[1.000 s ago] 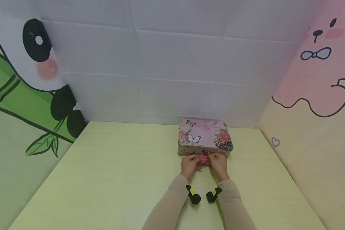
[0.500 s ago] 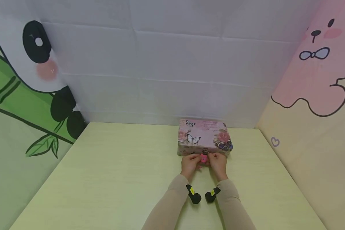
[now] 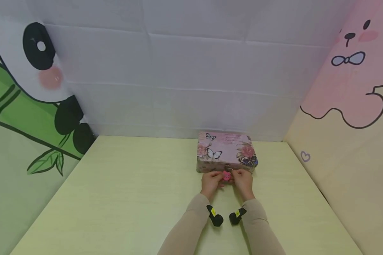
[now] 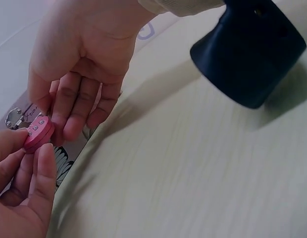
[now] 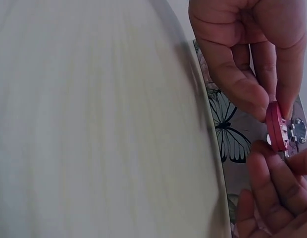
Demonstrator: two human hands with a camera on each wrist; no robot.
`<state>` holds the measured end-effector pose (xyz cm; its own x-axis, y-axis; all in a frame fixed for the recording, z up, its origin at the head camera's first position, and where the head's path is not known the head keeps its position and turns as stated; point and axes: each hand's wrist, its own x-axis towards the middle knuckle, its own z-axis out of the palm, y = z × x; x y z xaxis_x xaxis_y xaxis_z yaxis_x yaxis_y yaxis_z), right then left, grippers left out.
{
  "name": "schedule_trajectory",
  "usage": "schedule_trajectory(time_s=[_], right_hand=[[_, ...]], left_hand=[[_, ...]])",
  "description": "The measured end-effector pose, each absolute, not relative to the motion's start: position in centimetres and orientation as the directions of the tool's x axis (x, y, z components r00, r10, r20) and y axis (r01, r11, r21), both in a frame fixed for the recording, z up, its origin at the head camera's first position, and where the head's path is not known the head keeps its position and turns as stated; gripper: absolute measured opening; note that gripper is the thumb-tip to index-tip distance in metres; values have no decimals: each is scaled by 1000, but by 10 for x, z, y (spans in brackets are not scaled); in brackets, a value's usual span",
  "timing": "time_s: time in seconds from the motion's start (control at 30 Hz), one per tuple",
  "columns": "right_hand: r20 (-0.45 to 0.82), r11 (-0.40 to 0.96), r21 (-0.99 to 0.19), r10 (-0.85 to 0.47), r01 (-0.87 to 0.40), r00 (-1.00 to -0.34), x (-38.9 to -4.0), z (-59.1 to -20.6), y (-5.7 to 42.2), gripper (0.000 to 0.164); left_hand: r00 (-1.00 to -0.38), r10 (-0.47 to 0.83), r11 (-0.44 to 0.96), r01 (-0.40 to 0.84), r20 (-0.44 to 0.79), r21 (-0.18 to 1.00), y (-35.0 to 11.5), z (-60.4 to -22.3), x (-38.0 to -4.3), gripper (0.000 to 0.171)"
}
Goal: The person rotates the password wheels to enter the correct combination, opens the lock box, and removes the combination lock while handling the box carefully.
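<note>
A small pink combination padlock (image 3: 226,175) with metal number dials is at the front of a pink tin box (image 3: 227,146) printed with butterflies and roses. My left hand (image 3: 210,183) pinches the padlock's body between thumb and fingers, plain in the right wrist view. From the other side my right hand (image 3: 243,182) pinches the padlock's shackle end, its thumb and forefinger close to the box's metal clasp (image 5: 298,130). The dials of the padlock (image 4: 38,128) face the box side in the left wrist view. My fingers partly hide the shackle.
The box stands on a pale yellow table (image 3: 131,191), near the white back wall (image 3: 178,81). Cartoon-printed side walls flank the table. Black wrist cameras (image 3: 216,219) sit at both sleeves, close to each other over the tabletop.
Both hands stay at the padlock in front of the box. The right wrist shifts slightly left and then back; the padlock shows almost no movement.
</note>
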<state>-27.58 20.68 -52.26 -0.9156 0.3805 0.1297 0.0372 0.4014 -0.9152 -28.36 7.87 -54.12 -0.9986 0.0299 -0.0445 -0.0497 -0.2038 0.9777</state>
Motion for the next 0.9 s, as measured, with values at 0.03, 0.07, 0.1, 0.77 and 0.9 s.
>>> schedule_trajectory(time_s=[0.03,0.07,0.1,0.77,0.9], right_hand=[[126,400,-916,377,39,-918,-275,-521,207,19],[117,391,-920,372,41,-921,-275,-521,207,20],[113,387,-921,367,41,-923,-275,-520,208,20],[73,339,-941,265,22,-962,-267,-511,216,15],[83,386,-922,241,17,-967,-264,-510,218,15]], left_hand=[[-999,33,-204,-48,-42,978,78,-541,-283,17],[-998,37,-203,-50,-44,978,78,-540,-283,17],[-998,43,-204,-49,-42,978,78,-540,-283,18],[-990,111,-186,-112,-92,976,72,-531,-274,17],[-987,133,-194,-117,-92,974,71,-531,-271,16]])
